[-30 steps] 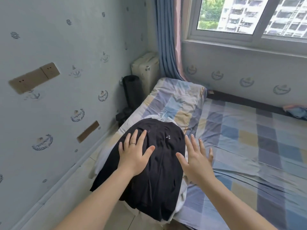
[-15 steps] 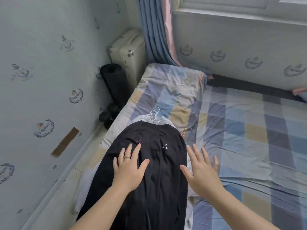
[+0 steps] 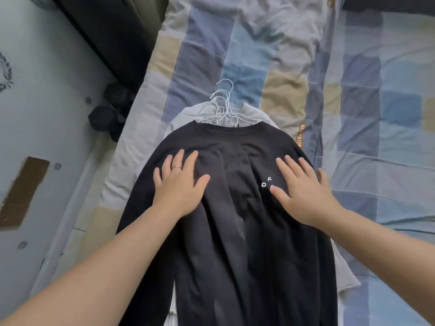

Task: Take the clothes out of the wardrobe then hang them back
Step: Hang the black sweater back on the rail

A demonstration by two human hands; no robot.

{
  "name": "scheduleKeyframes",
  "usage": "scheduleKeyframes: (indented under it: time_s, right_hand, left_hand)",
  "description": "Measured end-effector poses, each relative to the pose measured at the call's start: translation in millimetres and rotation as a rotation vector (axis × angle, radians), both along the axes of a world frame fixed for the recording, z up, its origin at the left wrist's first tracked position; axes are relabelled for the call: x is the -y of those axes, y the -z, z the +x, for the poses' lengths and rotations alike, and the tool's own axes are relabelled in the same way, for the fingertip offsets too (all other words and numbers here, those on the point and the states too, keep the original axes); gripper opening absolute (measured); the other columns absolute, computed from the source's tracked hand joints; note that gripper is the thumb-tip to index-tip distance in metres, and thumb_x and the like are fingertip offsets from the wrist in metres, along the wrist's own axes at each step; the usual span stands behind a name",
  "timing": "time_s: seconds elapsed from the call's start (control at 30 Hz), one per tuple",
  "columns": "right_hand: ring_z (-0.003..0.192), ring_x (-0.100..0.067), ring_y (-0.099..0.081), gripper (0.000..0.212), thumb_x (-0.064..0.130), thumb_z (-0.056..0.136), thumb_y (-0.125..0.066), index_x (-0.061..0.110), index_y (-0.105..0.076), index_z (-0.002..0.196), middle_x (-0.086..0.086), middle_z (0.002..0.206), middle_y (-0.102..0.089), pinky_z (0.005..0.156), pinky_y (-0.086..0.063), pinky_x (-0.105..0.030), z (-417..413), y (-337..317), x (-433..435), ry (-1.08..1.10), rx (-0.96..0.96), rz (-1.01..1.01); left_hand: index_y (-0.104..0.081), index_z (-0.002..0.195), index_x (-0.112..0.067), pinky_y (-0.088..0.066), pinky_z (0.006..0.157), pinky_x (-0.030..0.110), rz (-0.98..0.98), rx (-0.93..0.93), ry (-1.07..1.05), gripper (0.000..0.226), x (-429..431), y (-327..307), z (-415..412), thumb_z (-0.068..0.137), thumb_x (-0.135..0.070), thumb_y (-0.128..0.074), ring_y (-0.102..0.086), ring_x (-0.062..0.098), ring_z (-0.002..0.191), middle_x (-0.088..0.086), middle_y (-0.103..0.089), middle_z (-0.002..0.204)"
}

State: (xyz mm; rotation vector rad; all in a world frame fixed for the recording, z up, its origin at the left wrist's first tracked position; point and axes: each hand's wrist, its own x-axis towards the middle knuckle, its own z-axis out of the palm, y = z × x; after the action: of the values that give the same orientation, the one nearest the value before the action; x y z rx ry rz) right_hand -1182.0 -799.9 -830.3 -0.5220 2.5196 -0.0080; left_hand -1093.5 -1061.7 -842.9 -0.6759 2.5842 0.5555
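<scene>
Right now the person leans over a bed [image 3: 376, 161] covered in a checked sheet of blue, grey and tan squares, and both bare arms reach forward from the bottom of the view. A pile of clothes lies flat along the left side of the bed, collars pointing away from the person. Topmost is a black top [image 3: 235, 231], spread out with loose folds running down its length; its hem runs out of view at the bottom edge. Beneath it, pale garments [image 3: 254, 114] show at the collar and along the right side. A bunch of white wire hangers [image 3: 223, 102] sticks out past the collars, the hooks stacked together and resting on the sheet. The left hand [image 3: 179, 184] lies palm down on the left chest of the black top, fingers straight and slightly spread, gripping nothing; a thin ring [image 3: 177, 166] sits on one finger. The right hand [image 3: 303, 191] lies flat in the same way on the right chest, fingers fanned out, its thumb just beside small white letters [image 3: 267, 182] printed on the cloth. To the left of the bed stands a pale wall [image 3: 47, 114] with a brown patch [image 3: 21, 191] stuck on it, and what looks like a dark dumbbell [image 3: 103, 116] lies on the floor between wall and bed.
</scene>
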Motion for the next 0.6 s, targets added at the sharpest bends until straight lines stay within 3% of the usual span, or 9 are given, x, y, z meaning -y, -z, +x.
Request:
scheduleKeyframes:
  time_s: [0.13,0.27,0.47,0.6]
  right_hand:
    - [0.151,-0.021,0.002,0.070,0.056,0.099,-0.032,0.031,-0.002,0.157,0.007,0.165,0.000,0.120,-0.008,-0.050,-51.1,68.6,33.4,0.053,-0.044,-0.009]
    - [0.151,-0.021,-0.003,0.070,0.056,0.098,-0.034,0.030,-0.005,0.157,0.007,0.165,-0.004,0.120,-0.011,-0.051,-92.0,109.7,51.5,0.124,-0.064,-0.018]
    - [0.146,-0.025,-0.024,0.067,0.050,0.097,-0.042,0.027,-0.015,0.154,0.004,0.160,-0.024,0.114,-0.019,-0.053,-119.9,111.9,70.3,0.237,-0.006,-0.052]
    - [0.134,-0.032,-0.042,0.060,0.044,0.096,-0.049,0.030,-0.025,0.149,-0.004,0.148,-0.045,0.106,-0.031,-0.049,-124.1,90.4,75.6,0.293,0.056,-0.087]
  left_hand:
    - [-0.018,0.158,-0.034,-0.009,0.121,0.053,-0.090,-0.042,0.005,0.068,41.4,55.7,-43.5,0.098,-0.056,-0.043,-0.008,0.028,0.152,0.001,-0.011,0.167]
    - [-0.025,0.155,-0.027,-0.026,0.113,0.051,-0.096,-0.066,-0.061,0.065,71.9,83.8,-79.1,0.099,-0.049,-0.049,-0.031,0.038,0.140,0.008,-0.027,0.160]
    - [-0.047,0.141,-0.018,-0.037,0.102,0.047,-0.074,-0.157,-0.178,0.040,89.7,86.4,-93.6,0.103,-0.030,-0.050,-0.040,0.040,0.128,0.015,-0.039,0.143]
    - [-0.054,0.126,-0.015,-0.042,0.089,0.044,-0.059,-0.186,-0.180,0.029,88.7,70.6,-92.1,0.104,-0.032,-0.045,-0.056,0.042,0.109,0.014,-0.053,0.129]
